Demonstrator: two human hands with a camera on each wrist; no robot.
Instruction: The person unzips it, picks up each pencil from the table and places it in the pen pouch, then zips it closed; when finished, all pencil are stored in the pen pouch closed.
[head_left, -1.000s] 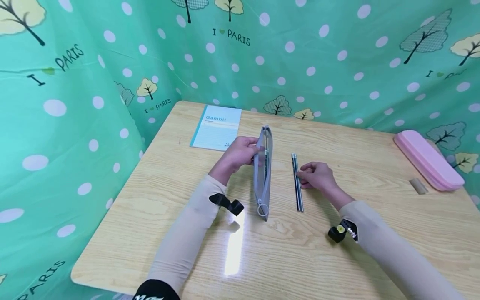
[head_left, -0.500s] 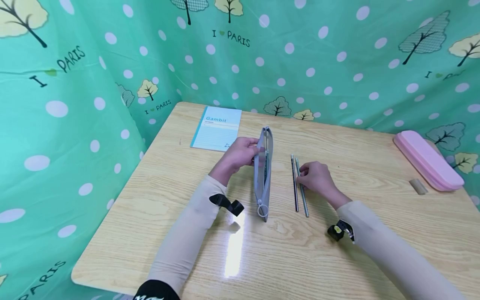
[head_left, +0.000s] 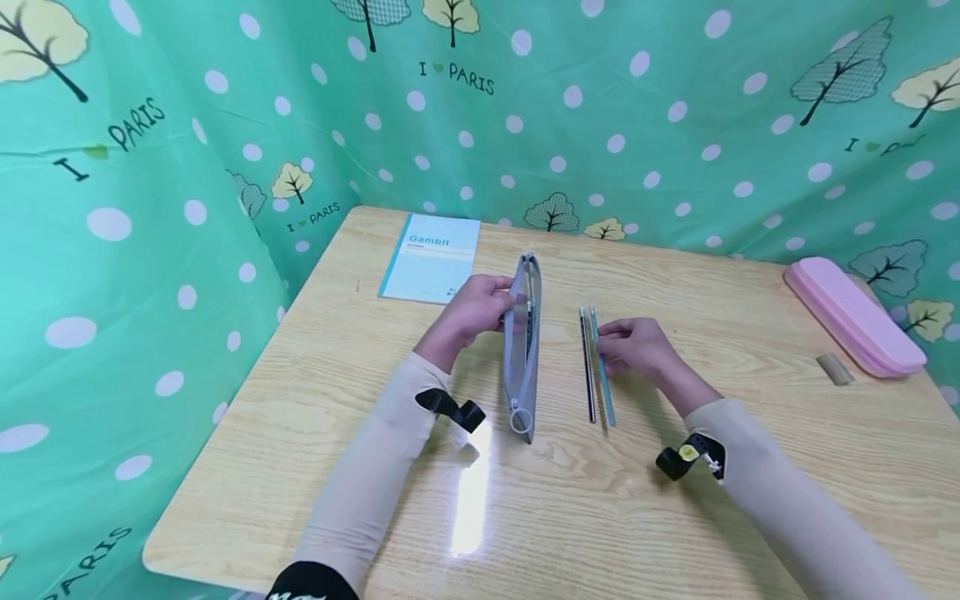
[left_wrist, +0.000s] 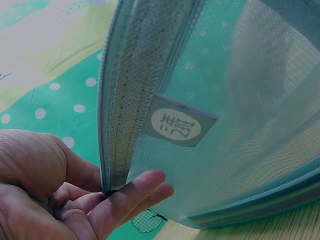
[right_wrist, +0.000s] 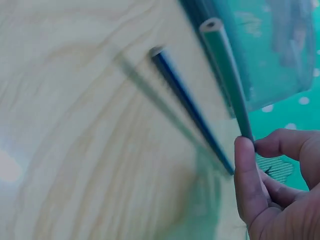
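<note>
My left hand [head_left: 476, 310] grips the side of a grey mesh zip pouch [head_left: 532, 379], which stands on its edge with its zipped mouth open upward. A pencil or similar stick shows inside it. In the left wrist view, thumb and fingers pinch the pouch's rim near a white label [left_wrist: 176, 124]. To the right, my right hand [head_left: 637, 347] pinches a light green pencil [head_left: 606, 392]. The right wrist view shows this green pencil [right_wrist: 227, 70] raised off the wood, its shadow apart from it. Beside it a dark blue pencil [head_left: 588, 375] lies on the table.
A light blue notebook [head_left: 431, 258] lies at the back left of the wooden table [head_left: 360, 367]. At the far right are a pink pencil case [head_left: 855, 315] and a small grey-brown block [head_left: 835, 369]. A green patterned curtain [head_left: 637, 150] hangs behind the table.
The two pencils lay side by side; my right hand has drawn the green one rightward, away from the dark one, and lifted it. The left hand and pouch have stayed in place.
</note>
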